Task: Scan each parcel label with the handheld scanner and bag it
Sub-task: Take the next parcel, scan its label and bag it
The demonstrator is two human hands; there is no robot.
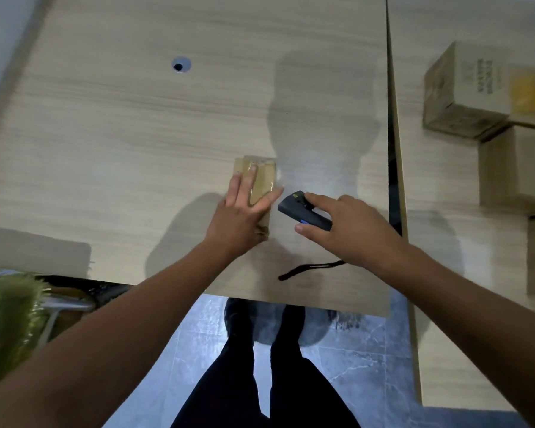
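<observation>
While right grip [346,230] holds scanner [303,213], parcel [262,177] lies beside, seemingly apart.

The left hand [241,208] lies flat on the parcel [264,177] on the worktop [136,134], fingers [250,177] straight. Just beside it, the right hand [349,230] grips the scanner [294,205], whose strap [306,268] trails on the worktop. Boxes [457,94] stand at the right.

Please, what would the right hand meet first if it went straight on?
The right hand holds the scanner; just ahead lies the left hand on the parcel, probably met first; depth unclear.
</observation>
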